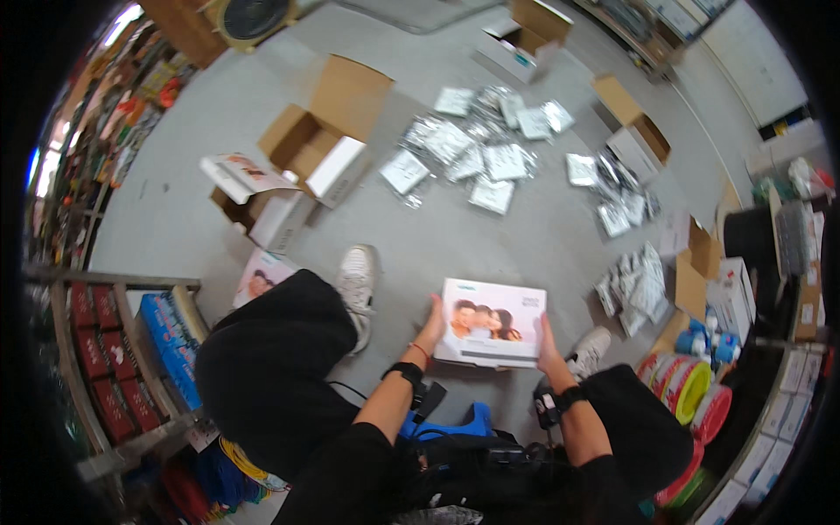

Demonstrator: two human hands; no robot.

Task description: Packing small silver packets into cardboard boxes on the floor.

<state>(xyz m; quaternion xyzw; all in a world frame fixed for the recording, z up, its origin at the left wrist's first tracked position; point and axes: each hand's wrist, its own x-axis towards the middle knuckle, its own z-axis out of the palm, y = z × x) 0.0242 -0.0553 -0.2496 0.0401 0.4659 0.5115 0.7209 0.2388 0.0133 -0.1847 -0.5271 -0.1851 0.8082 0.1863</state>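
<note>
Between both palms I hold a white cardboard box point(492, 323) with a printed picture of people on its top face. My left hand point(433, 321) presses its left side, and my right hand point(548, 342) presses its right side. The box looks closed, and its underside is hidden. Beyond it on the grey floor lies a pile of small white packets in clear plastic bags point(505, 161). An open cardboard box point(338, 170) stands to the upper left, with another open box point(282, 220) beside it. A similar printed box point(262, 279) lies partly behind my left knee.
More bagged packets point(613, 216) and white packets point(635, 289) lie at the right, near open boxes point(640, 147) point(699, 262). Another open box stands at the top point(518, 49). A metal shelf with red boxes point(111, 354) borders the left; tape-like rolls point(692, 394) stand at the right.
</note>
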